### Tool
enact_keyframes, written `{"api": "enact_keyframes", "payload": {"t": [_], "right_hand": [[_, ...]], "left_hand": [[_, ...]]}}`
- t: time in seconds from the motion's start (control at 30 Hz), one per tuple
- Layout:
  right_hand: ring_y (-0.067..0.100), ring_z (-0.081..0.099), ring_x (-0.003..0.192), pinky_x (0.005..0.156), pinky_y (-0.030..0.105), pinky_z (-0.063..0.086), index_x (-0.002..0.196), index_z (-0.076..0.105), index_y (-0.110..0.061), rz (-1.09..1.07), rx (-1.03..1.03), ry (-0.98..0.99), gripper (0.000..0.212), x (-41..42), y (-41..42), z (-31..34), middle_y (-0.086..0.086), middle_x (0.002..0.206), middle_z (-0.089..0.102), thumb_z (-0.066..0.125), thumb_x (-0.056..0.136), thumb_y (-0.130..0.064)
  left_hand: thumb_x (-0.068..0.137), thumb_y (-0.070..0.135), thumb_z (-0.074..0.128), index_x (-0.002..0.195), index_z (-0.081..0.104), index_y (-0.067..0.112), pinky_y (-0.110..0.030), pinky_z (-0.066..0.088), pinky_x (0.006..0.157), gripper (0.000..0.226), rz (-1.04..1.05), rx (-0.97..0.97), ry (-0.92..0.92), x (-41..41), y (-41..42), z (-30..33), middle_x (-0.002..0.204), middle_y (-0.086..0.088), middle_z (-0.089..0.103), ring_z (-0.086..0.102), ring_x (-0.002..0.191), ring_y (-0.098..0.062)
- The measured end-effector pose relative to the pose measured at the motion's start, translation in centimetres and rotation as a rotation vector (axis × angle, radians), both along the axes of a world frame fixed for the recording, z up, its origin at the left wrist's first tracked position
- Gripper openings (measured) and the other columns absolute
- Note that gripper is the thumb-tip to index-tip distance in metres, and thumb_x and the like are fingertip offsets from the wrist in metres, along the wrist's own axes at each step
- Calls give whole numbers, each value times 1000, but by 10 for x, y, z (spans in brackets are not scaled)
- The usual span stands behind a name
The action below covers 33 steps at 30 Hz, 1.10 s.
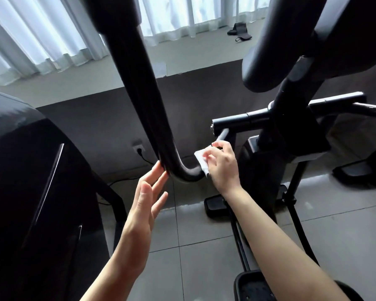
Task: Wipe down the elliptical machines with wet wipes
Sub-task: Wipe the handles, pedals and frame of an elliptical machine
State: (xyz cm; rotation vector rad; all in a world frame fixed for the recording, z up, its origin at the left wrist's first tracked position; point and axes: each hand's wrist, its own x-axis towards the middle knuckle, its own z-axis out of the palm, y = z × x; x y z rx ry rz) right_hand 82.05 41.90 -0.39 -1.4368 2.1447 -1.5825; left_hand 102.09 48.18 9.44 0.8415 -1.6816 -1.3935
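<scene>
Handlebar between both hands, wet wipe right of its bend

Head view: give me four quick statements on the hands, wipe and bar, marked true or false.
1. The right hand holds a white wipe. True.
2. The wipe is at the lower end of the curved black bar. True.
3. The left hand grips the bar in a closed fist. False: its fingers are straight, fingertips at the bar.
4. The floor is carpeted. False: grey tiles.
</scene>
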Motion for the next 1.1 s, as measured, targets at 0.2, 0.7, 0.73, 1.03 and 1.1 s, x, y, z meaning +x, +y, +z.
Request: {"api": "enact_keyframes", "payload": {"t": [0.2,0.7,0.73,1.03,1.1], "right_hand": [[17,37,141,118,32,26,136,57,-12,470,71,312,63,-22,23,-20,0,145,51,42,75,-7],[5,45,132,113,15,26,119,68,-11,400,-55,-67,33,-42,-8,-34,-9,127,59,46,94,-7],[1,46,130,113,17,28,116,68,-15,430,-91,-193,32,-23,4,-28,-12,125,60,46,95,-8],[12,40,140,112,23,34,135,58,-14,536,-335,-927,36,108,126,70,-4,144,53,44,104,-23],[17,47,135,108,25,39,129,63,-16,598,-390,-991,35,112,135,93,-1,138,59,46,102,-30]], "left_hand": [[84,80,39,146,39,28,-51,27,116,81,19,-7,-8,-2,2,-2,151,19,42,38,141,-6],[85,80,34,148,35,28,-49,25,117,82,70,-4,-65,-7,9,-1,152,22,39,35,142,-3],[84,81,35,147,36,28,-49,25,117,82,75,-3,-60,-8,9,-2,152,22,40,35,142,-3],[79,85,40,144,41,30,-45,29,115,85,19,23,-1,-4,8,-3,148,8,49,42,139,-9],[73,88,45,142,45,31,-39,34,111,89,8,63,19,0,7,-2,141,8,56,49,133,-9]]}}
